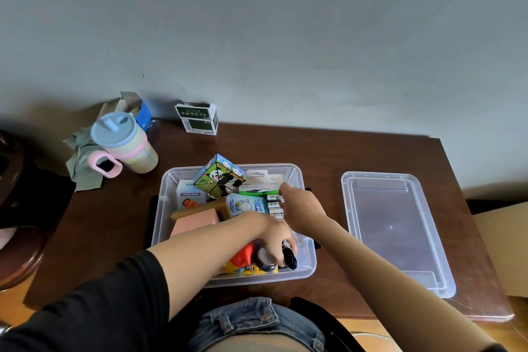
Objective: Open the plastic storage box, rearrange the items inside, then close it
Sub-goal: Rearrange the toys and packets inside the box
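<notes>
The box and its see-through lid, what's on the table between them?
Nothing: the head view shows bare brown table between the storage box and the lid.

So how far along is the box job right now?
Opening is done: the lid lies on the table right of the storage box. Rearranging is under way: the left hand grips a small figure at the near end, the right hand reaches the small packets. Closing remains.
</notes>
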{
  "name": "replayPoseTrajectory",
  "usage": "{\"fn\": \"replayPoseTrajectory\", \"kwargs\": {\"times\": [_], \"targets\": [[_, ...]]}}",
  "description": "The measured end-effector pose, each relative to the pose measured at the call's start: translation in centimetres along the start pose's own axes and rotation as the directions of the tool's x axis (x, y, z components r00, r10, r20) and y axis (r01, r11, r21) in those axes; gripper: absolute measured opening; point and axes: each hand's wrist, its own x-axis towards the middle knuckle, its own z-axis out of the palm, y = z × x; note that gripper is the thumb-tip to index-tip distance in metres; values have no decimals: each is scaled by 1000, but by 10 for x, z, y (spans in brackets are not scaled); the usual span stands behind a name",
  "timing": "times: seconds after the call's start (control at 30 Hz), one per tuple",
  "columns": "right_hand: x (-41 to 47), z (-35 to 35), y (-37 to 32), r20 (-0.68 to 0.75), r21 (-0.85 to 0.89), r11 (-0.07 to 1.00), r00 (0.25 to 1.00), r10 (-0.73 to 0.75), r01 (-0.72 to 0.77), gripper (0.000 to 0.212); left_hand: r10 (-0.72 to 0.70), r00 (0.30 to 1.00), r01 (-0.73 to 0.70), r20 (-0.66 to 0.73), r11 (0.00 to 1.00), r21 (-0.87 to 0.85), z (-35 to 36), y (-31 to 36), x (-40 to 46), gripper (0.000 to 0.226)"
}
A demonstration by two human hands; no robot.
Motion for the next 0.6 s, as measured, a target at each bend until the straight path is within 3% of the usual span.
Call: {"fn": "replayPoseTrajectory", "kwargs": {"times": [0.13,0.37,0.6], "targets": [[5,1,2,19,-103,994,999,-28,30,25,36,997,-33,-72,998,50,4,-1,-7,47],[12,0,-2,98,-368,922,991,-87,117,15,22,969,-44,-246,995,-84,6,-28,-46,41],[29,21,-12,323,-466,846,940,-111,260,16,-27,966,-32,-258,975,-220,16,-47,-58,43]]}}
